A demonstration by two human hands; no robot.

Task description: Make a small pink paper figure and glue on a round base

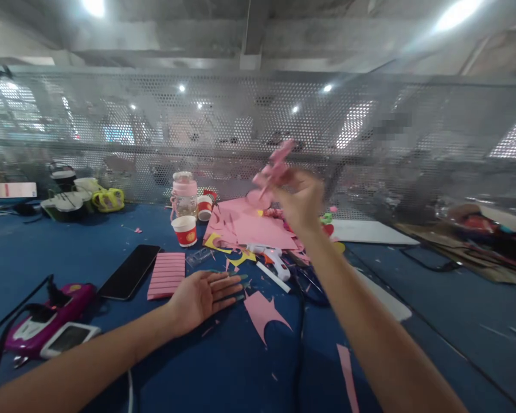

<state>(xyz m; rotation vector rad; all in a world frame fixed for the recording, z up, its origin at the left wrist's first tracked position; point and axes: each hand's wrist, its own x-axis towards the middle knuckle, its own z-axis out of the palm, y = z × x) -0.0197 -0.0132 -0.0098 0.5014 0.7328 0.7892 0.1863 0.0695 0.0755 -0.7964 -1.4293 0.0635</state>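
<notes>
My right hand (303, 198) is raised above the back of the table, its fingers closed on a pink craft piece (275, 163). Motion blurs this piece, and its exact shape cannot be made out. Palm up, my left hand (204, 298) lies open on the blue table (189, 373), with nothing in it. Just right of its fingertips is a cut pink paper scrap (264, 312). Beyond the left hand are a pink striped pad (167, 275) and yellow paper offcuts (243, 258). Pink sheets (258, 223) lie below and behind the raised hand, beside a white glue gun (273, 258).
A black phone (129, 272), a purple power strip (54, 318) and a white device (71, 338) lie on the left. Paper cups (184, 231) stand by a clear bottle (184, 192). A black cable (300, 338) crosses the front. Perforated metal panels (232, 126) rise behind.
</notes>
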